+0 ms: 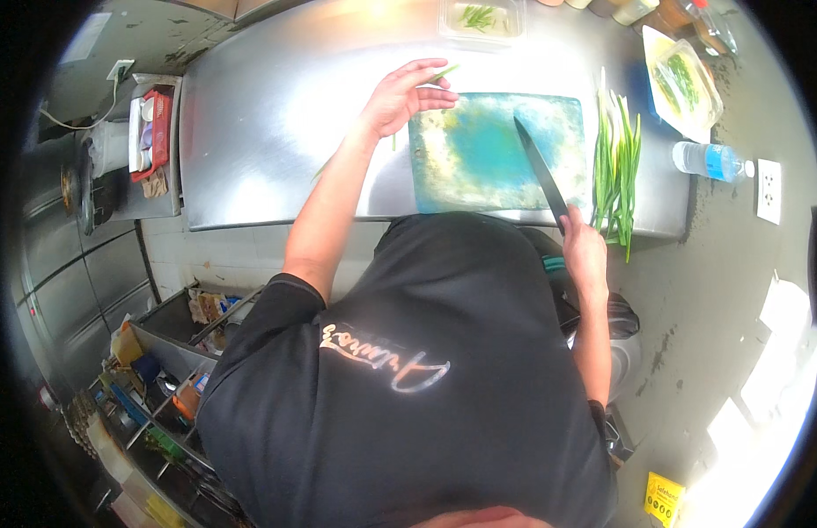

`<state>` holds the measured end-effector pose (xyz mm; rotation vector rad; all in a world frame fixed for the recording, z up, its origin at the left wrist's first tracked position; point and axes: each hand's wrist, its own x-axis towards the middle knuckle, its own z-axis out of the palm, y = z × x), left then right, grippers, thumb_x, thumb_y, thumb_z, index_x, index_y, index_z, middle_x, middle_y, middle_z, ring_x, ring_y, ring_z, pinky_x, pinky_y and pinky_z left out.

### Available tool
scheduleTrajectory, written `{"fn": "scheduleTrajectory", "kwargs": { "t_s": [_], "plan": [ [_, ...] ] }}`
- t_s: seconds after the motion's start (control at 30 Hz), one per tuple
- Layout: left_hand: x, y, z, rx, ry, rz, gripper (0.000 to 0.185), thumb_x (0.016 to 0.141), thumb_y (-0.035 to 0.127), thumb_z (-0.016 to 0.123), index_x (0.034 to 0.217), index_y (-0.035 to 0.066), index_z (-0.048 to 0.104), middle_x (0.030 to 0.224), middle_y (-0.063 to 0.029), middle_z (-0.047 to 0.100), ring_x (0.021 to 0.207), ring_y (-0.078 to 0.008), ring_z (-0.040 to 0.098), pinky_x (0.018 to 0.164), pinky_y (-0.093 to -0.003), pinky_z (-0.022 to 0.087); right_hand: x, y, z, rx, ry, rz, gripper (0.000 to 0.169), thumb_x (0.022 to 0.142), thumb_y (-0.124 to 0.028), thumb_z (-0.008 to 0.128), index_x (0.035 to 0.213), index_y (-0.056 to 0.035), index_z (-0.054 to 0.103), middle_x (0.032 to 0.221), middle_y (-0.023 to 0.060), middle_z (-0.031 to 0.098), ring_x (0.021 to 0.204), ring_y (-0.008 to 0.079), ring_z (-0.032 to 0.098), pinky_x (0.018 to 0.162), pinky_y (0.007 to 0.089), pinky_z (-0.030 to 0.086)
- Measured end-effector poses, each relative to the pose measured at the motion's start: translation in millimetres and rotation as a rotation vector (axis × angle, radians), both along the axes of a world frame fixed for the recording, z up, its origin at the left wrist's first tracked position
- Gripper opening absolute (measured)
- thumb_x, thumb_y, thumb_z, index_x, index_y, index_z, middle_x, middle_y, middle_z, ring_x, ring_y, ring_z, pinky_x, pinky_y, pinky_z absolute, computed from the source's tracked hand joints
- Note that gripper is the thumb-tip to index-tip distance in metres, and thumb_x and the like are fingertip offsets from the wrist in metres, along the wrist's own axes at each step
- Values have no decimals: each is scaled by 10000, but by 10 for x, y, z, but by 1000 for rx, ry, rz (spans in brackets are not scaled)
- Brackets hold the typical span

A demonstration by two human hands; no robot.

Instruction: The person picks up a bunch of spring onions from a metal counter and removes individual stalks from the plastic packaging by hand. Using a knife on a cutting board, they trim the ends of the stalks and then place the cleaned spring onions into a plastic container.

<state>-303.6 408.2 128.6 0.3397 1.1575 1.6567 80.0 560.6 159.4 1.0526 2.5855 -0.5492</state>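
Observation:
My left hand [412, 96] is above the far left corner of a worn green cutting board [494, 155]. Between its fingers is a short green onion piece [447, 72]. The handle of a kitchen knife [539, 168] is gripped in my right hand [583, 247] at the counter's front edge. Its dark blade slants across the board's right half, tip pointing away from me. Right of the board lies a bunch of green onions [616, 171], its green ends hanging over the edge. Beyond the board, a clear plastic container [482, 20] holds some cut green pieces.
At the right, a water bottle [712, 162] lies on its side near a clear tub of chopped greens [682, 82]. Several bottles and jars line the back right of the steel counter [270, 132]. A red basket [159, 132] stands on the left side surface.

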Motion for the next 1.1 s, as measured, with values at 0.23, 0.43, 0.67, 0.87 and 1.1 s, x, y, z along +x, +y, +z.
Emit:
{"fn": "scheduleTrajectory", "kwargs": {
  "t_s": [0.23, 0.43, 0.67, 0.87, 1.1],
  "plan": [
    [230, 253, -96, -82, 213, -67, 357, 1061, 154, 555, 1369, -24, 523, 1133, -151, 697, 1074, -262, 706, 982, -395, 575, -12, 27, 70, -30, 292, -86, 191, 1067, -249, 489, 1164, -94, 543, 756, 273, 661, 744, 482, 667, 642, 587, 497],
    [273, 255, -208, -126, 223, -45, 375, 1057, 82, 517, 1415, -19, 474, 1189, -178, 685, 1097, -260, 702, 989, -368, 572, -21, -21, 80, -197, 86, -170, 339, 1068, -265, 520, 1321, -51, 590, 871, 217, 728, 787, 331, 737, 715, 456, 543],
    [401, 249, -293, -163, 165, -50, 482, 1023, 51, 541, 1470, -13, 373, 1269, -203, 637, 1120, -289, 695, 974, -387, 577, -9, -120, -37, -212, 107, -86, 330, 1064, -256, 527, 1326, -65, 591, 771, 203, 702, 752, 347, 725, 692, 476, 531],
    [402, 313, -492, -459, 701, -225, 358, 973, 120, 648, 1312, 12, 612, 1192, -142, 666, 1070, -251, 704, 912, -382, 564, 46, -161, -119, -8, 137, 51, 384, 1056, -217, 521, 1422, -100, 529, 751, 219, 685, 724, 404, 696, 676, 513, 520],
    [526, 266, -741, -449, 1412, 4, 283, 875, 114, 742, 1149, 54, 706, 1035, -163, 681, 1015, -347, 656, 900, -425, 533, -203, -285, -245, 39, 111, 126, 543, 1040, -161, 507, 1566, -138, 376, 830, 242, 699, 713, 406, 696, 648, 531, 531]
  ]
}}
